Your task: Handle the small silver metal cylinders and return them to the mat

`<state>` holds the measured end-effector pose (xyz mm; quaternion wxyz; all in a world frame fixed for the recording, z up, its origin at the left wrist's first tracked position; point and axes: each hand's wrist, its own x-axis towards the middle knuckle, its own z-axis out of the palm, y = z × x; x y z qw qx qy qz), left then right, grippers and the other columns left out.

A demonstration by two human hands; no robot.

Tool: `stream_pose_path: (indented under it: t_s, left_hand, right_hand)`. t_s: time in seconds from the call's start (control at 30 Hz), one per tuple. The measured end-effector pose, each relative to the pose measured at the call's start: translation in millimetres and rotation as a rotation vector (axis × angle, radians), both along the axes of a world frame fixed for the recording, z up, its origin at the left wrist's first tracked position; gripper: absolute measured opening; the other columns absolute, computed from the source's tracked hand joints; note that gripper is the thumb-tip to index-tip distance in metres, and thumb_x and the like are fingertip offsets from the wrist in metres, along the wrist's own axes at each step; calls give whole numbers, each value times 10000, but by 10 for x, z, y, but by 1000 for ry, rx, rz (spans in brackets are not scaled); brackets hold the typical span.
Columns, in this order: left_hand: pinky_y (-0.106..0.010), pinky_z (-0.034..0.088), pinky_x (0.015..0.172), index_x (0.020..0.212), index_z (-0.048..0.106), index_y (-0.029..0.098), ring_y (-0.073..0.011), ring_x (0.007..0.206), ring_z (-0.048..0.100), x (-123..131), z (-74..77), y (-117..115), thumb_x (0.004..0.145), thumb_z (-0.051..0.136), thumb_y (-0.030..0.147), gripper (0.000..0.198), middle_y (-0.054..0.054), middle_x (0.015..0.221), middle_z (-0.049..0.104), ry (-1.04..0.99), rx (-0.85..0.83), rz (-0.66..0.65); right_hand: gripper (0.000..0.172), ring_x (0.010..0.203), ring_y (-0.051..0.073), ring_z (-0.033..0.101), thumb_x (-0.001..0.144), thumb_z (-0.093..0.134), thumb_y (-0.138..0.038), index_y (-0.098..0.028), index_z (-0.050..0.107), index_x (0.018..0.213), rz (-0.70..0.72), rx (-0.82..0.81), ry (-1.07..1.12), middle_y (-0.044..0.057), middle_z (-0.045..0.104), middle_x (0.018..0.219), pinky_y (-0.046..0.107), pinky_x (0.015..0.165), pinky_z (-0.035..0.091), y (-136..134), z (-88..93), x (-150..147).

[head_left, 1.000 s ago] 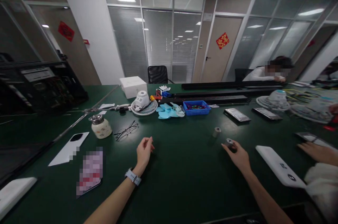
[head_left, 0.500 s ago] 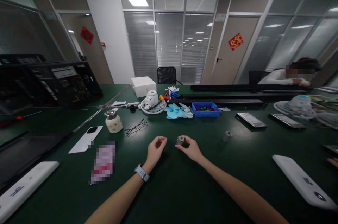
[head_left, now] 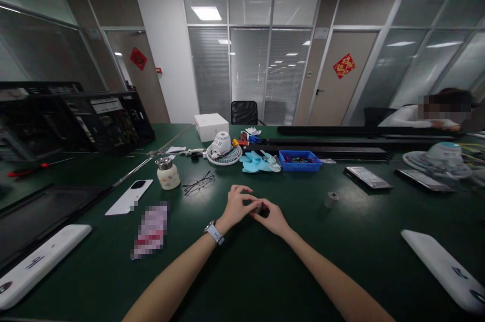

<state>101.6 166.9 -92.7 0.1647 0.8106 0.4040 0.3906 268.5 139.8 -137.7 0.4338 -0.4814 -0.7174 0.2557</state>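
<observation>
My left hand [head_left: 237, 205] and my right hand [head_left: 273, 217] meet over the middle of the green table [head_left: 265, 271]. Both close their fingers on a small grey metal cylinder [head_left: 259, 207], which is mostly hidden between the fingertips. A watch sits on my left wrist. A second small grey cylinder [head_left: 332, 198] stands on the table to the right, apart from both hands.
Behind the hands lie glasses [head_left: 198, 184], a small jar [head_left: 167, 174], a white phone [head_left: 130, 196], a white fan [head_left: 223, 148], light-blue fan blades [head_left: 259, 161] and a blue tray [head_left: 299, 160]. White panels [head_left: 445, 266] lie at both near corners. A person sits far right.
My right hand carried the small cylinder from the right side of the table to the middle. My left hand closed in and now touches it too. The view shifted right to left.
</observation>
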Motion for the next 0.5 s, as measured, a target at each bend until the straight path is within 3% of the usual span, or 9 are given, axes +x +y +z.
stream_pose_path:
  t_s: [0.17, 0.4, 0.5]
  left_hand:
    - [-377, 415, 832, 866, 764, 285, -233, 951, 509, -117, 48, 26, 807, 640, 419, 191, -46, 862, 680, -88, 14, 50]
    - [-352, 394, 768, 849, 770, 337, -234, 868, 508, -425, -361, 32, 752, 667, 477, 199, -40, 848, 663, 103, -146, 91]
    - [-345, 384, 755, 881, 764, 346, -241, 868, 515, -441, -415, 24, 736, 672, 490, 224, -43, 868, 667, 150, -168, 91]
  right_hand:
    - [358, 822, 184, 616, 718, 685, -405, -224, 627, 1021, -8, -32, 2, 21, 680, 920, 317, 741, 477, -6, 22, 2]
    - [372, 872, 189, 618, 710, 701, -386, -214, 635, 1034, -13, -46, -4, 37, 685, 965, 334, 793, 478, -45, 78, 10]
    - [404, 915, 198, 617, 704, 709, -382, -219, 636, 1066, -19, -30, 7, 49, 680, 1012, 347, 819, 481, -50, 92, -7]
